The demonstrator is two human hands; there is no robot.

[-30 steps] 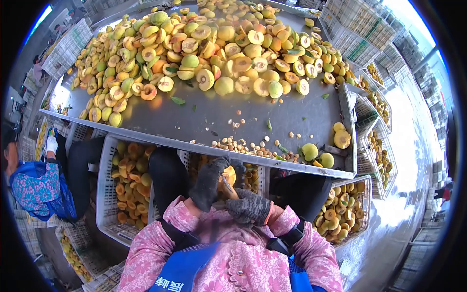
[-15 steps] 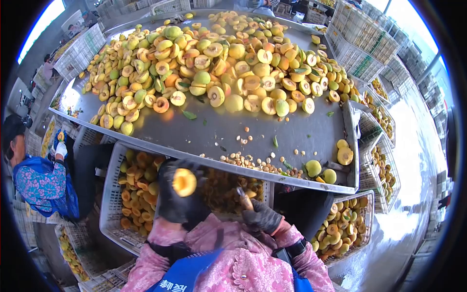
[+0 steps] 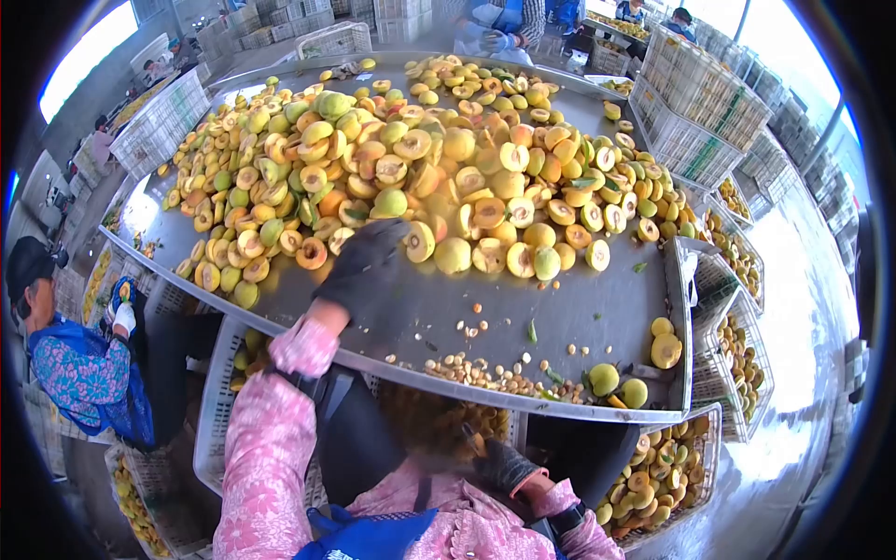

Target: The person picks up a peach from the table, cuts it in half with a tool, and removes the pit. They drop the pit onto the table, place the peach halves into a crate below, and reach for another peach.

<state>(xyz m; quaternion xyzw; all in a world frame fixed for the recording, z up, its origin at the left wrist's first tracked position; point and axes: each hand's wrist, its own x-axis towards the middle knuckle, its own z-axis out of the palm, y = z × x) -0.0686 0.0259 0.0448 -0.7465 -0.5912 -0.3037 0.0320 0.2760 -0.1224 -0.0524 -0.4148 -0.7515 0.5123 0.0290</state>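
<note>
My left hand (image 3: 366, 269), in a dark glove, stretches over the metal table at the near edge of the peach pile (image 3: 373, 154). Its fingers look extended and somewhat blurred, with no fruit visible in them. Beside the fingertips lies a cut peach half (image 3: 419, 242). Low in front of my body, my right hand (image 3: 507, 467), also gloved, is closed round a short wooden-handled tool (image 3: 474, 439); its tip is blurred. Under the table edge, a crate of peach halves (image 3: 439, 411) sits behind that tool, smeared in view.
The metal table (image 3: 448, 308) has a raised rim and holds loose pits (image 3: 485, 373) along its near side. Crates of peaches (image 3: 667, 476) stand at the right. A co-worker (image 3: 79, 364) sits at the left; another person (image 3: 499, 33) stands across the table.
My left hand has moved from above the crates up onto the table; the peach half it held is gone from it. My right hand stays low with the tool. The view has tilted up slightly.
</note>
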